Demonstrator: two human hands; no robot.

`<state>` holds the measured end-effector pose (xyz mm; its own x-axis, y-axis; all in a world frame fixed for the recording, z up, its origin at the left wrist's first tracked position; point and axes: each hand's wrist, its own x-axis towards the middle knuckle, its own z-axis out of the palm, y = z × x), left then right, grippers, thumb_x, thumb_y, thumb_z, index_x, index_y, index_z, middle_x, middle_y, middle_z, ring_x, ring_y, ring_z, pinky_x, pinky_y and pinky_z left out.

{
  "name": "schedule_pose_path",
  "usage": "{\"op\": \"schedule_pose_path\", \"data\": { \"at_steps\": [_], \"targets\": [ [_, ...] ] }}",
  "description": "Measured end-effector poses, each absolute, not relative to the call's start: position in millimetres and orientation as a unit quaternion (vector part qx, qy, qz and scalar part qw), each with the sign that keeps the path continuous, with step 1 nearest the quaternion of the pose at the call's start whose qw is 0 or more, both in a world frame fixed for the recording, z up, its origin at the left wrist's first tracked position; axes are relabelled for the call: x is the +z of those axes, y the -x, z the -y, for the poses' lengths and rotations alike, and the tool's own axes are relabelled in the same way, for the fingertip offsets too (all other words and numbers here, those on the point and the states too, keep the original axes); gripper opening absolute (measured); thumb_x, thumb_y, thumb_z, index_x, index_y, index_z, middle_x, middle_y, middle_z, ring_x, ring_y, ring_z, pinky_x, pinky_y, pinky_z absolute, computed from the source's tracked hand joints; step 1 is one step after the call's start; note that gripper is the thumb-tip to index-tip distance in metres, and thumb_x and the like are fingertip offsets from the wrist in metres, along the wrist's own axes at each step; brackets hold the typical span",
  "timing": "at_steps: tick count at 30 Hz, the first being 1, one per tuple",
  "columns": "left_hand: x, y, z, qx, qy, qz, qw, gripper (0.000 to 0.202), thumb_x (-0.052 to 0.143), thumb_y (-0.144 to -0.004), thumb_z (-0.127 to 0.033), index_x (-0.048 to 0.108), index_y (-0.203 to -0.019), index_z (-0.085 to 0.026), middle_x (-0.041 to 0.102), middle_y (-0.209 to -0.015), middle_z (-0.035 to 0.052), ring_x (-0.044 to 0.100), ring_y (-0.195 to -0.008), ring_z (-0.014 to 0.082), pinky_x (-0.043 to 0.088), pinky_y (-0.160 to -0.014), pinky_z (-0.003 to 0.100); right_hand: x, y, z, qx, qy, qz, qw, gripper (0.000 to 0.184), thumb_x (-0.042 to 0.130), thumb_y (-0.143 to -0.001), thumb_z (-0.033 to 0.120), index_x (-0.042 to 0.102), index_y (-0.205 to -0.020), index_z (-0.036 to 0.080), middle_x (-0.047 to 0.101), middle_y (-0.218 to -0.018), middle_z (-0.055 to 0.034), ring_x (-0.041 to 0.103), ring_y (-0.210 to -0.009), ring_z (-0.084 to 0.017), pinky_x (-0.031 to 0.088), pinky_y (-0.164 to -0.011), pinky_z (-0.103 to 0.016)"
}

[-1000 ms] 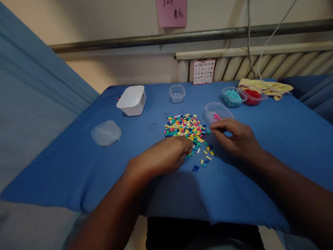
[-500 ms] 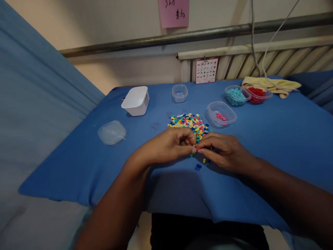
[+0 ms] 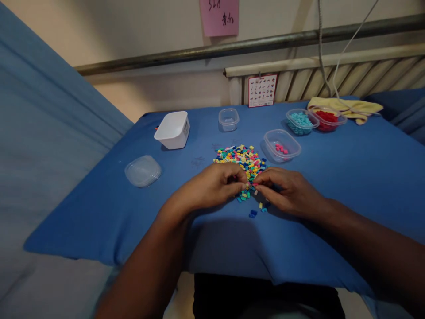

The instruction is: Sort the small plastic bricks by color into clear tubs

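A pile of small coloured bricks (image 3: 242, 158) lies in the middle of the blue-covered table (image 3: 348, 177). My left hand (image 3: 215, 184) and my right hand (image 3: 285, 189) meet fingertip to fingertip at the near edge of the pile, both with fingers curled into a pinch. Something tiny and pink shows at the right fingertips; I cannot make out what the left fingers hold. A few loose bricks (image 3: 254, 213) lie just in front of my hands. A clear tub (image 3: 282, 145) with a few pink bricks stands behind my right hand.
A white tub (image 3: 172, 129) and an empty clear tub (image 3: 228, 119) stand at the back. Tubs of light blue bricks (image 3: 299, 121) and red bricks (image 3: 327, 119) sit at the back right beside a yellow cloth (image 3: 348, 107). A clear lid (image 3: 143, 170) lies at the left.
My right hand came back from the clear tub to the near edge of the pile. My left hand lifted off the pile and both hands now pinch together.
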<state>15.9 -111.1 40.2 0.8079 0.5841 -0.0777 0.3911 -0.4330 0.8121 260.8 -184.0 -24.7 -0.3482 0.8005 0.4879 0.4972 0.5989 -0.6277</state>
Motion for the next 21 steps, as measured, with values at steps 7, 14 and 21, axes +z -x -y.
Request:
{"op": "schedule_pose_path", "data": {
  "at_steps": [7, 14, 21],
  "targets": [
    [16.0, -36.9, 110.4, 0.237, -0.667, -0.312, 0.634, 0.035, 0.09, -0.087, -0.044, 0.073, -0.096, -0.015, 0.07, -0.077, 0.0003, 0.063, -0.065, 0.0094, 0.052, -0.064, 0.022, -22.9, -262.4, 185.4, 0.144, 0.428, 0.752, 0.481, 0.01, 0.074, -0.102, 0.02, 0.077, -0.108, 0.027, 0.082, -0.096, -0.0018, 0.077, -0.083, -0.02, 0.06, -0.074, -0.033],
    [8.3, -56.8, 114.6, 0.3, -0.576, -0.315, 0.692, 0.048, 0.101, -0.073, -0.048, 0.071, -0.089, -0.015, 0.076, -0.075, 0.0013, 0.071, -0.063, 0.0107, 0.059, -0.064, 0.023, -18.8, -265.3, 182.6, 0.135, 0.403, 0.734, 0.53, 0.016, 0.078, -0.099, 0.017, 0.081, -0.107, 0.03, 0.085, -0.099, -0.0002, 0.081, -0.089, -0.02, 0.065, -0.083, -0.035],
    [3.6, -57.3, 115.9, 0.324, -0.583, -0.323, 0.671, 0.036, 0.094, -0.084, -0.044, 0.078, -0.092, -0.013, 0.081, -0.079, 0.0044, 0.075, -0.069, 0.0106, 0.06, -0.069, 0.021, -18.5, -265.7, 181.8, 0.148, 0.414, 0.725, 0.53, 0.019, 0.075, -0.101, 0.016, 0.083, -0.111, 0.03, 0.086, -0.103, -0.0013, 0.082, -0.092, -0.02, 0.066, -0.086, -0.036]
  ]
}}
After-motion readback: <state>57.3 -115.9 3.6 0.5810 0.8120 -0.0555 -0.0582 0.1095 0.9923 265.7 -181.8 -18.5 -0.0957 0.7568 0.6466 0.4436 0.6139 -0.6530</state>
